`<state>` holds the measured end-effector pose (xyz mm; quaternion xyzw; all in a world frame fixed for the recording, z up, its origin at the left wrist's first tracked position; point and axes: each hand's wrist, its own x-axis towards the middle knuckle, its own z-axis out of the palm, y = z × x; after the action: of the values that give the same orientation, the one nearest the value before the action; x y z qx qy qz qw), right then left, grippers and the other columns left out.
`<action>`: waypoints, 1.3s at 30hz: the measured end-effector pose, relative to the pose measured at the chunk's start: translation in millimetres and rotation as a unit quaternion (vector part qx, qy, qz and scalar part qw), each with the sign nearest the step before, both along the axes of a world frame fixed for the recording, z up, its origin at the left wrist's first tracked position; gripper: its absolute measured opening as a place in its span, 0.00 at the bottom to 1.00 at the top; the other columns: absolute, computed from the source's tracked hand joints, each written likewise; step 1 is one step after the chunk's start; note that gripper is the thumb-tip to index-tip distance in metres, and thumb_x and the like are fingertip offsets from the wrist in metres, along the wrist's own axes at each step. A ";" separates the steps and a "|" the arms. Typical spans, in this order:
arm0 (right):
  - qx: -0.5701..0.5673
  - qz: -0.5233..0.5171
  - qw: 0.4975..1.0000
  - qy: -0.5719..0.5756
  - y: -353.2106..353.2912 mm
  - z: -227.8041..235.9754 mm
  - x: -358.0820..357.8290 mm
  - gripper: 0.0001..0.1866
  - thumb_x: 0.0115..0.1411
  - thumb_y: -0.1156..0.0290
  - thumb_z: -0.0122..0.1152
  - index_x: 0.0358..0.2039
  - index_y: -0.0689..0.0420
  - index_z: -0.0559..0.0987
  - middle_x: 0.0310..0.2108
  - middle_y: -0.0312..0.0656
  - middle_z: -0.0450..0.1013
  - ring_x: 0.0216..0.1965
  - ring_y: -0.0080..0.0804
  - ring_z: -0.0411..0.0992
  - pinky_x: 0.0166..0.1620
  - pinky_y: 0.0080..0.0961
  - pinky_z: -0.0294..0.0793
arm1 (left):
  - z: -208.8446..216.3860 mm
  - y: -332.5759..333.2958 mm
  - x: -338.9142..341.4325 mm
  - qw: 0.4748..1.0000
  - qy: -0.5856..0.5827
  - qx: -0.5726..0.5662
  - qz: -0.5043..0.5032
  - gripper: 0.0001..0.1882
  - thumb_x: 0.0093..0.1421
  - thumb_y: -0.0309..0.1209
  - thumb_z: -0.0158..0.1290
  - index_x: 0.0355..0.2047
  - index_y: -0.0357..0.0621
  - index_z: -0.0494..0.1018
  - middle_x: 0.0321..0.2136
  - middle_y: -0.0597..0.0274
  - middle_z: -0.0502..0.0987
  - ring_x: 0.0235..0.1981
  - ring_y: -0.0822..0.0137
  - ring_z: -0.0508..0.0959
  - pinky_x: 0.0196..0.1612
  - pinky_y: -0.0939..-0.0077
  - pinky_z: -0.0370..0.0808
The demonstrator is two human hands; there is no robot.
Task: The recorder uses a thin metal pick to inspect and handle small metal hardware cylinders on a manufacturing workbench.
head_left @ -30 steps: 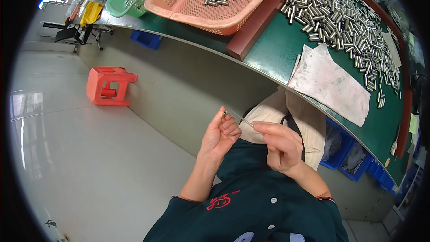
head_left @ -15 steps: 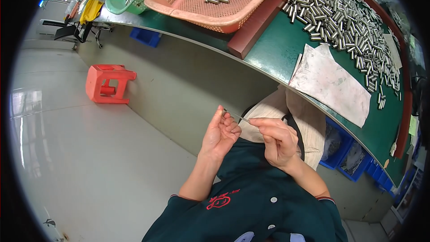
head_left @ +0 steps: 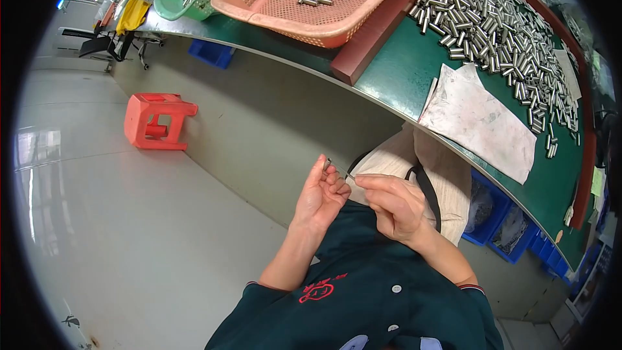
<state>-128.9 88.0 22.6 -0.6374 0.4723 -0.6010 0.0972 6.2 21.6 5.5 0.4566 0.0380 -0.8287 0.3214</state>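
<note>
Over my lap, my left hand (head_left: 321,194) pinches a small metal tube (head_left: 328,163) between thumb and fingers. My right hand (head_left: 396,202) is closed on a thin metal rod (head_left: 348,174), which points left toward the tube's end. Whether its tip is inside the tube is too small to tell. On the green bench top (head_left: 382,84) lies a big heap of similar metal tubes (head_left: 499,39). A stained white cloth (head_left: 483,123) is spread at the bench's near edge, between the heap and me.
A pink plastic basket (head_left: 278,19) with several tubes stands beside a dark red wooden rail (head_left: 369,42). Behind it is a green basket (head_left: 170,1). Blue bins (head_left: 512,230) sit under the bench at right; a red stool (head_left: 159,122) is on the floor at left.
My right hand has shifted slightly left, closer to my left hand, so less of the rod shows between them. My left hand has moved a little right with the tube.
</note>
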 end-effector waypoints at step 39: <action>0.000 -0.025 0.998 -0.066 7.8 -1.5 0.2 0.06 0.51 0.82 0.51 0.31 0.63 0.67 0.29 0.51 0.73 0.26 0.38 0.73 0.27 0.23 0.74 | -4.9 8.1 -0.4 0.982 -0.097 -0.156 -0.030 0.16 0.57 0.43 0.47 0.21 0.45 0.64 0.12 0.71 0.62 0.14 0.79 0.59 0.24 0.82 0.57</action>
<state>-128.7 95.9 21.1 -0.5844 0.4807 -0.6439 0.1134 5.8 29.7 0.5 0.4799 -0.1371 -0.7853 0.3663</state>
